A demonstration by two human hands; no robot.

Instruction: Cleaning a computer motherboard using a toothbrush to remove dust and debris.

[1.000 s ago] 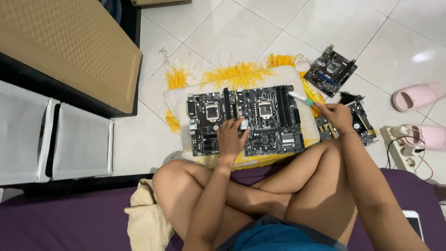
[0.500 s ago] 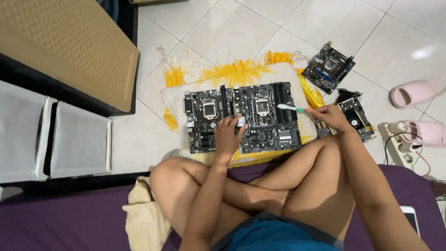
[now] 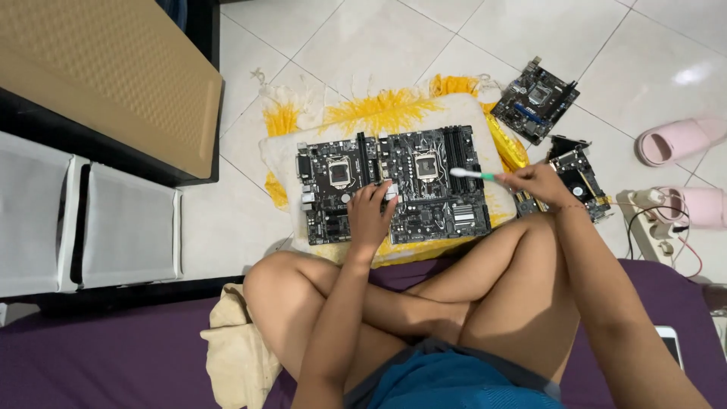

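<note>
Toothbrush [image 3: 471, 174] swung from a steep tilt to level, its bristled head now out over the right-hand motherboard [image 3: 439, 182]; right hand [image 3: 541, 184] shifted slightly.

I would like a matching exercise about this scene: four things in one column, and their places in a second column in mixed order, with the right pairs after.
Things:
1. toothbrush
2. left hand
3. pink slippers
4. small motherboard

Places:
A. on the bare tiles, beyond the cushion's right corner
B. resting on the two black motherboards, where they meet
C. at the far right on the floor, near a power strip
D. in the grip of the right hand, bristles over the right board

Pairs: 1-D, 2-B, 3-C, 4-A
</note>
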